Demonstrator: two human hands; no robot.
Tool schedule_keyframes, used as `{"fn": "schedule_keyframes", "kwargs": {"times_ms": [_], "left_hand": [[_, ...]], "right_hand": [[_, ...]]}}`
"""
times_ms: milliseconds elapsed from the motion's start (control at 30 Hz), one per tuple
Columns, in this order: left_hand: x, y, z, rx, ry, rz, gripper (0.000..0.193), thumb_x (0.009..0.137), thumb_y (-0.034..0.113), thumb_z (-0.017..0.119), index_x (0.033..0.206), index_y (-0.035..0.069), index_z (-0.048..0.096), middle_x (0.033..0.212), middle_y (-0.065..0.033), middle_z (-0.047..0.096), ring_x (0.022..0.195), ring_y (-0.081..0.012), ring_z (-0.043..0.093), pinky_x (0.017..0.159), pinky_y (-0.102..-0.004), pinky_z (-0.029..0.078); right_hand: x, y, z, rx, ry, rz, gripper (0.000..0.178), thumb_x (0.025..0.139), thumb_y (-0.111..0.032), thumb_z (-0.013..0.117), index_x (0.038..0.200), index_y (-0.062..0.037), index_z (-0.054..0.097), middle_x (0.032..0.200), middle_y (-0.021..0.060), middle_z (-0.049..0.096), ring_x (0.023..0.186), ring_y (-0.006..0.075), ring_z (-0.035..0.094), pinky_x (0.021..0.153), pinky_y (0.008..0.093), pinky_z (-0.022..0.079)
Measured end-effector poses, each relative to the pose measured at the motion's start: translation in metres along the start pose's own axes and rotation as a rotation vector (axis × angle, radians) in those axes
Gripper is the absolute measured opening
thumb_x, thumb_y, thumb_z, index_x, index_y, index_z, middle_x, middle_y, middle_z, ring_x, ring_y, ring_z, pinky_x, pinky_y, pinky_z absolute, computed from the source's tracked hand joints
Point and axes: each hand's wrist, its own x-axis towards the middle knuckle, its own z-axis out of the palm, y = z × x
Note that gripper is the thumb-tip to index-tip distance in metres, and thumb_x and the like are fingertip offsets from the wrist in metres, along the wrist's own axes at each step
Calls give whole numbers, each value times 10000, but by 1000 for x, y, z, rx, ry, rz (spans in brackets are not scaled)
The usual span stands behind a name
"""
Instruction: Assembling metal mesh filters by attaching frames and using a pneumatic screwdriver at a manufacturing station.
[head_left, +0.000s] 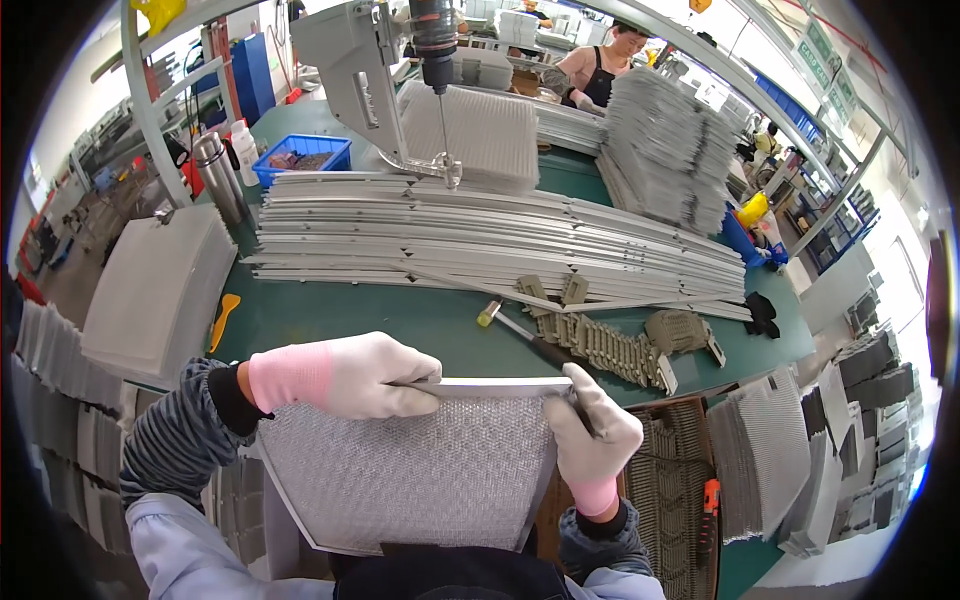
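Observation:
Both my hands wear white gloves with pink cuffs. They hold a grey metal-mesh filter panel (410, 480) tilted in front of my body, at the near edge of the green table. Along its far edge lies a thin silver metal strip (500, 387). My left hand (360, 375) is closed on the strip and the panel's edge, left of the middle, thumb and fingers pinching it. At the far right corner my right hand (595, 430) grips the panel and the strip's end, its fingers bent around the corner. The panel's near edge is partly hidden by my dark clothing.
Long silver metal strips (480, 235) lie across the table. Nearer are a small hammer (520, 330), beige plastic corner pieces (600, 348) and an orange scraper (225, 320). A machine (350, 80) overhangs the back. Panel stacks (160, 290) flank me. Beyond, a person (595, 70) works.

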Motion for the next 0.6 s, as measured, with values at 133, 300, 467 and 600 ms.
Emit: {"fn": "schedule_keyframes", "kwargs": {"times_ms": [133, 300, 467, 600], "left_hand": [[5, -13, 12, 176, 96, 79, 315, 902, 299, 629, 938, -9, 575, 703, -154, 600, 638, -287, 595, 624, -371, 470], [-19, -30, 26, 424, 292, 35, 417, 848, 367, 690, 893, -24, 554, 611, -194, 569, 604, -357, 619, 588, -391, 491], [-31, -39, 26, 615, 570, 302, 773, 769, 365, 732, 1350, -40, 421, 1087, -224, 607, 1006, -361, 608, 863, -424, 502], [-82, -61, 7, 596, 1258, 368, 583, 778, 195, 721, 1276, -28, 514, 1169, -198, 596, 1058, -354, 588, 925, -414, 471]], "right_hand": [[10, 3, 18, 233, 95, 341, 458, 777, 47, 678, 1222, 44, 572, 657, -21, 567, 575, -7, 446, 534, 166, 404], [10, 20, 52, 499, -106, 371, 189, 803, 86, 636, 933, -20, 550, 803, 6, 598, 655, 0, 467, 563, 156, 386], [19, 21, 57, 476, -217, 102, 107, 968, -131, 450, 970, -40, 508, 1053, 162, 651, 905, 180, 616, 848, 315, 488], [-8, 100, 45, 1426, -49, 446, 247, 1007, -284, 438, 1052, -131, 626, 1156, 29, 633, 1158, 235, 546, 1037, 463, 409]]}}
